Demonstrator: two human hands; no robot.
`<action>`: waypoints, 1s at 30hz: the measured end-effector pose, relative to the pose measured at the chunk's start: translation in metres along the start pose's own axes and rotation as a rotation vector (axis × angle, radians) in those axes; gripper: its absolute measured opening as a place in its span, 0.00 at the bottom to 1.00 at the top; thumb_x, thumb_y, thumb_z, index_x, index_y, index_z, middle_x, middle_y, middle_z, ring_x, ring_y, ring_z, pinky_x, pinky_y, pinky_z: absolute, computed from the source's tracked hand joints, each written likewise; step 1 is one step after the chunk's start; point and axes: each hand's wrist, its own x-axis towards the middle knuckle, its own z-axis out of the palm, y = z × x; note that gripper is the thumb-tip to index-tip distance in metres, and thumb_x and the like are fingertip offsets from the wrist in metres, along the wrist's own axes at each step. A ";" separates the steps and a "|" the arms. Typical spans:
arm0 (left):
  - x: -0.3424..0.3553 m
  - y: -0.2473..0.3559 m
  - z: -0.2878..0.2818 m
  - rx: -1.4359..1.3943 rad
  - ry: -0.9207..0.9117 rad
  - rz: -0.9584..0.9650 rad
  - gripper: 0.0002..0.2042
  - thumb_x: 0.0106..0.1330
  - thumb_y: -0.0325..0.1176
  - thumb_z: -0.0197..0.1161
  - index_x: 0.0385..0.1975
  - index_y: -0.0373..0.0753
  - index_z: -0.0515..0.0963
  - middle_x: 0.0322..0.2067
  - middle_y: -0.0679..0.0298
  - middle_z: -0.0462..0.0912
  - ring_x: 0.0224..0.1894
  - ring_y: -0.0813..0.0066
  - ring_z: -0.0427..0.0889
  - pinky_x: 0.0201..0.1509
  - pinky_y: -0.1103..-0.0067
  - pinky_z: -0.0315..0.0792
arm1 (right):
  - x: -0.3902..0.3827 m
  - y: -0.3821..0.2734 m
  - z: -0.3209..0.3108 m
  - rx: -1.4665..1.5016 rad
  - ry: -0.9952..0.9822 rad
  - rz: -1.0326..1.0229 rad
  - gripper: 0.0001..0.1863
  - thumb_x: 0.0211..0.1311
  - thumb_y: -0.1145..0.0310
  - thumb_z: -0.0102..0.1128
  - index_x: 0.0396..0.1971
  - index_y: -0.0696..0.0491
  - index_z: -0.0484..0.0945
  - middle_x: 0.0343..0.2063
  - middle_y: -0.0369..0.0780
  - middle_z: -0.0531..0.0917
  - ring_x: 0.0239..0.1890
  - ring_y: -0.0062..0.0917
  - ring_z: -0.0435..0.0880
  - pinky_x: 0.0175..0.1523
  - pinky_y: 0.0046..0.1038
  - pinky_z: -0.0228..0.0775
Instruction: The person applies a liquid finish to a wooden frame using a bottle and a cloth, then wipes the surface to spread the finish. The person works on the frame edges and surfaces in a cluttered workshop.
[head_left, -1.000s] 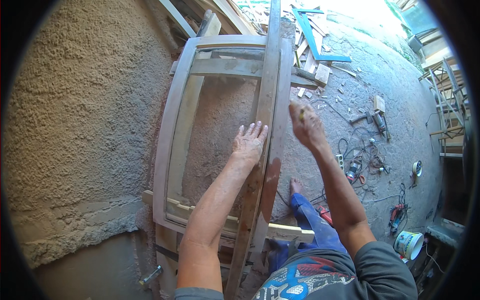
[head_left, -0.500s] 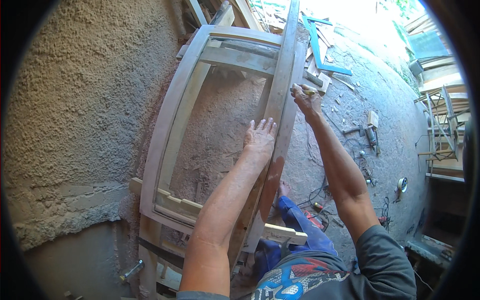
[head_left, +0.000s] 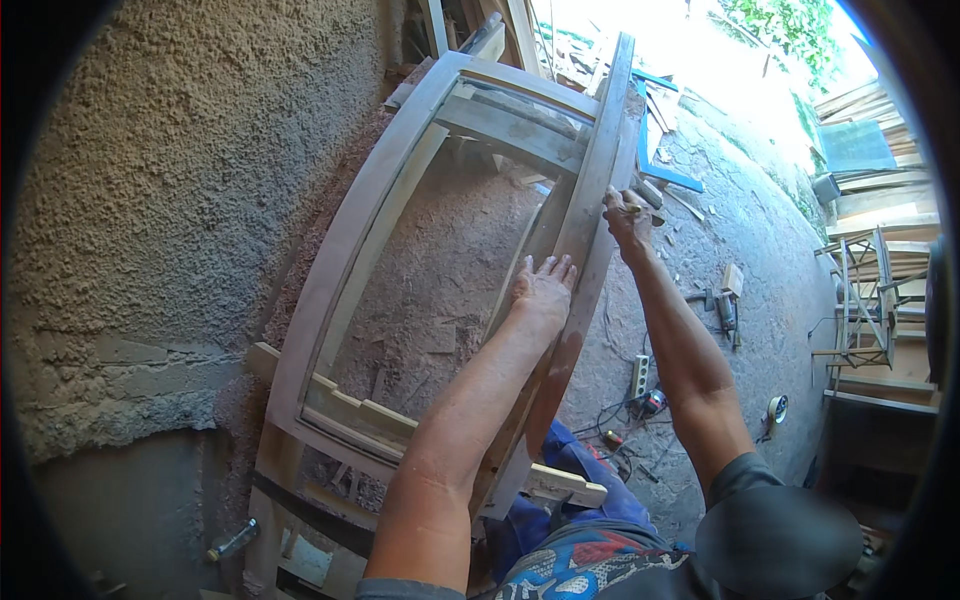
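A pale grey wooden frame with a large central opening [head_left: 352,230] stretches away before me. Along its right side lies a long, narrow wooden board [head_left: 598,170]. My left hand [head_left: 545,292] rests on this board near its left edge, fingers stretched out and slightly spread. Farther along, at the outer right edge, my right hand [head_left: 628,218] is closed around a small, thin yellowish stick, perhaps a pencil. Its fingertips are against or very near the board's side; the stick's tip is hidden.
A rough plastered wall [head_left: 200,200] rises close on the left. Pale crosspieces [head_left: 565,485] lie beneath the frame. On the floor to the right are a power tool [head_left: 726,312], a power strip [head_left: 640,377], cords, a tape roll [head_left: 777,409] and a blue frame [head_left: 680,178]. Metal racking [head_left: 865,300] stands farther right.
The whole view has shifted a little, bringing the board's far end into sight. My left hand stays on the board. My right hand has turned slightly, and less of the yellowish stick shows.
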 end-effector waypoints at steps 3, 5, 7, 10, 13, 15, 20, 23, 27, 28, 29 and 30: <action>-0.001 0.001 -0.002 0.019 -0.004 0.017 0.31 0.74 0.32 0.41 0.77 0.47 0.44 0.78 0.69 0.41 0.79 0.71 0.44 0.80 0.59 0.40 | 0.013 0.001 -0.005 -0.024 -0.020 -0.033 0.23 0.63 0.50 0.50 0.42 0.52 0.83 0.42 0.47 0.86 0.47 0.44 0.83 0.53 0.43 0.70; -0.001 -0.001 -0.001 0.021 -0.011 0.016 0.31 0.74 0.32 0.42 0.77 0.46 0.44 0.78 0.69 0.41 0.79 0.71 0.44 0.80 0.59 0.40 | 0.015 -0.007 -0.006 -0.004 -0.036 -0.062 0.21 0.61 0.54 0.48 0.37 0.54 0.83 0.35 0.46 0.85 0.40 0.38 0.82 0.46 0.39 0.70; 0.001 -0.003 0.002 0.012 0.009 0.019 0.38 0.69 0.34 0.54 0.77 0.46 0.44 0.78 0.68 0.41 0.79 0.70 0.44 0.80 0.59 0.40 | 0.016 -0.016 -0.010 -0.010 -0.070 -0.098 0.18 0.63 0.59 0.49 0.29 0.56 0.82 0.22 0.38 0.82 0.24 0.21 0.78 0.31 0.29 0.68; -0.001 -0.003 -0.002 0.017 -0.023 0.027 0.53 0.54 0.37 0.72 0.77 0.46 0.42 0.78 0.67 0.40 0.79 0.70 0.43 0.80 0.59 0.40 | 0.019 -0.025 -0.012 -0.083 -0.084 -0.104 0.18 0.60 0.58 0.48 0.30 0.56 0.83 0.27 0.47 0.84 0.31 0.36 0.84 0.39 0.36 0.72; -0.001 -0.005 -0.001 0.004 -0.031 0.032 0.66 0.37 0.37 0.84 0.77 0.46 0.41 0.79 0.67 0.40 0.79 0.69 0.43 0.80 0.60 0.40 | 0.017 -0.025 -0.012 -0.123 -0.090 -0.123 0.18 0.59 0.58 0.49 0.32 0.57 0.83 0.29 0.52 0.85 0.34 0.43 0.87 0.43 0.40 0.75; 0.001 -0.004 0.000 -0.002 -0.024 0.033 0.69 0.33 0.37 0.86 0.77 0.45 0.41 0.79 0.67 0.40 0.79 0.69 0.43 0.80 0.60 0.40 | 0.021 -0.022 -0.010 -0.170 -0.082 -0.150 0.18 0.59 0.58 0.49 0.32 0.57 0.83 0.29 0.52 0.85 0.35 0.43 0.87 0.43 0.40 0.75; 0.000 -0.006 0.000 0.004 -0.025 0.020 0.68 0.35 0.36 0.85 0.77 0.45 0.41 0.79 0.67 0.40 0.79 0.69 0.43 0.80 0.60 0.41 | 0.019 -0.018 -0.001 -0.118 -0.093 -0.151 0.19 0.59 0.58 0.49 0.33 0.57 0.84 0.30 0.52 0.86 0.35 0.44 0.87 0.43 0.39 0.76; 0.002 0.000 -0.002 0.005 -0.023 0.033 0.68 0.34 0.36 0.85 0.77 0.45 0.41 0.79 0.67 0.40 0.79 0.69 0.43 0.80 0.59 0.41 | 0.029 -0.005 -0.001 -0.102 -0.109 -0.118 0.19 0.59 0.58 0.50 0.35 0.56 0.84 0.32 0.52 0.86 0.38 0.44 0.87 0.46 0.39 0.76; 0.001 -0.006 -0.002 -0.017 -0.036 0.026 0.69 0.33 0.36 0.86 0.77 0.45 0.41 0.79 0.67 0.39 0.79 0.69 0.42 0.80 0.59 0.40 | 0.009 -0.013 -0.001 -0.136 -0.094 -0.130 0.21 0.58 0.57 0.50 0.39 0.55 0.85 0.36 0.53 0.86 0.42 0.45 0.87 0.50 0.40 0.76; 0.000 -0.007 -0.001 -0.023 -0.037 0.022 0.69 0.33 0.36 0.86 0.77 0.45 0.41 0.79 0.67 0.39 0.79 0.69 0.42 0.80 0.59 0.40 | 0.000 -0.022 -0.006 -0.141 -0.110 -0.110 0.21 0.58 0.56 0.50 0.40 0.54 0.86 0.36 0.53 0.86 0.43 0.46 0.87 0.51 0.40 0.76; 0.000 -0.008 -0.001 -0.023 -0.041 0.018 0.69 0.33 0.36 0.86 0.77 0.45 0.41 0.79 0.67 0.39 0.79 0.69 0.42 0.80 0.59 0.40 | -0.008 -0.028 -0.009 -0.146 -0.127 -0.089 0.21 0.58 0.56 0.50 0.40 0.54 0.86 0.37 0.53 0.86 0.43 0.46 0.86 0.51 0.40 0.76; -0.001 -0.008 0.000 -0.026 -0.047 0.015 0.69 0.33 0.37 0.86 0.77 0.45 0.41 0.79 0.67 0.39 0.79 0.69 0.42 0.80 0.59 0.40 | -0.014 -0.032 -0.010 -0.150 -0.145 -0.068 0.22 0.58 0.56 0.50 0.40 0.54 0.86 0.38 0.53 0.86 0.44 0.47 0.86 0.52 0.40 0.76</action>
